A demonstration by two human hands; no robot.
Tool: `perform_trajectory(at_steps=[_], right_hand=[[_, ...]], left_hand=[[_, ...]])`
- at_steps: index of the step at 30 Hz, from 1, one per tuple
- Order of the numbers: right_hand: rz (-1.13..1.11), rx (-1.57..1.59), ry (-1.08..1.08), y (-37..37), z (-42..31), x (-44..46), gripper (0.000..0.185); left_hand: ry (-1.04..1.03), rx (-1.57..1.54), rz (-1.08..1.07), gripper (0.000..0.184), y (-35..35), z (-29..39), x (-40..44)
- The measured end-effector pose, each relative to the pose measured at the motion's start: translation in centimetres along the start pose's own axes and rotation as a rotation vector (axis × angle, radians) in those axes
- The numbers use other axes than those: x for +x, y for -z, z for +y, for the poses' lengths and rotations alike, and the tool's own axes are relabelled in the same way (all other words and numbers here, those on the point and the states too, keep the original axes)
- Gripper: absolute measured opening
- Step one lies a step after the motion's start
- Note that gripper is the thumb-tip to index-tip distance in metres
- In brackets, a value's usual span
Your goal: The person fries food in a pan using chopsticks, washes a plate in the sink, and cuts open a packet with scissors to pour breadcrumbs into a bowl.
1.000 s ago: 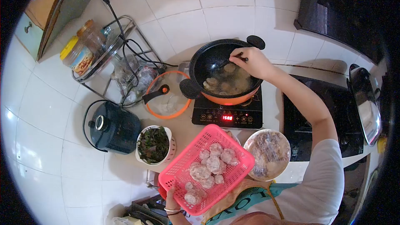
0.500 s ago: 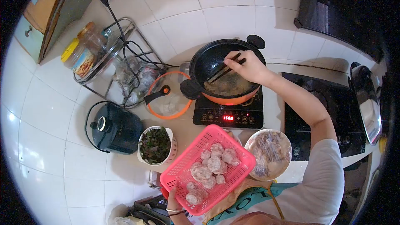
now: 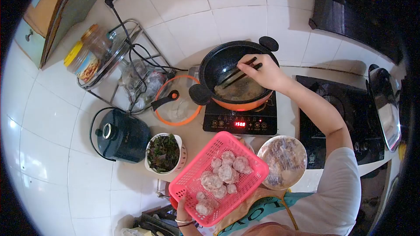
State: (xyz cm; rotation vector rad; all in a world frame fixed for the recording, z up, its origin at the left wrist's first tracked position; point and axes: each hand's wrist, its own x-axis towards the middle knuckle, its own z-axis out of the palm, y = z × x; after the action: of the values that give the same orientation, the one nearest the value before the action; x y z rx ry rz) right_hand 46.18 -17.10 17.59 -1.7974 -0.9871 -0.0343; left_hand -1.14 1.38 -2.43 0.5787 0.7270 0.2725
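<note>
Two chopsticks (image 3: 235,81) inside right grip (image 3: 265,73)

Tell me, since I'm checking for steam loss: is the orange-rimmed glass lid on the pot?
No, the orange-rimmed lid lies on the counter beside the cooker, leaving the pot open.

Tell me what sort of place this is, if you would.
This looks like a home kitchen: a pot sits on a cooktop with a lit display, a bowl of leafy greens stands nearby, and the wall is tiled.
</note>
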Motion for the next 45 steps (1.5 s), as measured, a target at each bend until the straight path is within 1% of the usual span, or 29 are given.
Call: perform_trajectory(at_steps=[1, 2, 5, 9, 12, 16, 19, 20, 23, 24, 27, 30, 33, 38, 41, 44, 45], right_hand=[[-0.039, 0.080, -0.075, -0.2, -0.1, -0.1, 0.021], [-0.071, 0.125, -0.053, -0.5, 0.4, 0.0, 0.021], [-0.105, 0.173, -0.137, -1.2, 0.6, 0.0, 0.021], [-0.068, -0.054, 0.017, -1.1, 1.9, 0.8, 0.018], [0.063, -0.148, 0.116, -0.6, 2.2, 1.0, 0.017], [0.118, -0.209, 0.146, 0.8, 1.7, 0.5, 0.019], [0.046, -0.252, 0.006, 2.4, 0.2, -0.1, 0.016], [0.021, -0.245, -0.008, 3.0, 0.6, -0.1, 0.018], [-0.114, -0.027, -0.293, 4.8, -1.4, 0.0, 0.021], [-0.139, -0.041, -0.244, 5.4, -0.7, 0.1, 0.025], [-0.247, -0.026, -0.341, 5.8, 0.3, 0.8, 0.026], [-0.288, 0.044, -0.377, 4.4, 0.8, 1.1, 0.024], [-0.281, 0.086, -0.335, 3.5, 1.3, 1.6, 0.025], [-0.089, 0.004, -0.243, 1.9, 3.0, 2.2, 0.027], [0.049, -0.057, -0.109, 2.4, 3.2, 2.1, 0.027], [0.055, -0.038, -0.094, 2.9, 2.8, 1.8, 0.024], [0.014, 0.006, -0.126, 2.9, 2.5, 1.6, 0.025]], left_hand=[[-0.014, 0.012, 0.012, 0.056, -0.1, 0.0, -0.1], [-0.029, 0.023, 0.024, 0.056, -0.3, -0.1, -0.2], [-0.034, 0.031, 0.050, 0.056, -0.5, 0.0, -0.3], [-0.047, 0.039, 0.050, 0.056, -1.1, 0.1, -0.6], [-0.047, -0.021, 0.029, 0.056, -1.1, -0.1, -0.7], [-0.027, -0.032, 0.032, 0.056, -0.3, -0.2, -0.3], [-0.030, -0.008, 0.029, 0.056, -0.3, -0.1, -0.3], [-0.029, -0.002, 0.024, 0.056, -0.5, 0.0, -0.3], [-0.049, 0.023, 0.047, 0.055, -0.4, -0.1, -0.4], [-0.059, 0.032, 0.060, 0.055, -0.4, -0.1, -0.3], [-0.024, 0.031, 0.056, 0.055, -1.1, 0.1, -0.7], [-0.029, 0.030, 0.050, 0.054, -2.7, 0.4, -1.0], [-0.045, 0.045, 0.034, 0.054, -3.2, 0.5, -1.2], [-0.030, 0.053, 0.070, 0.057, -2.6, 0.4, -1.1], [-0.027, 0.079, 0.070, 0.059, -3.2, 0.6, -1.1], [-0.024, 0.070, 0.078, 0.059, -3.4, 0.5, -1.2], [-0.023, 0.062, 0.082, 0.060, -3.5, 0.5, -1.2]])
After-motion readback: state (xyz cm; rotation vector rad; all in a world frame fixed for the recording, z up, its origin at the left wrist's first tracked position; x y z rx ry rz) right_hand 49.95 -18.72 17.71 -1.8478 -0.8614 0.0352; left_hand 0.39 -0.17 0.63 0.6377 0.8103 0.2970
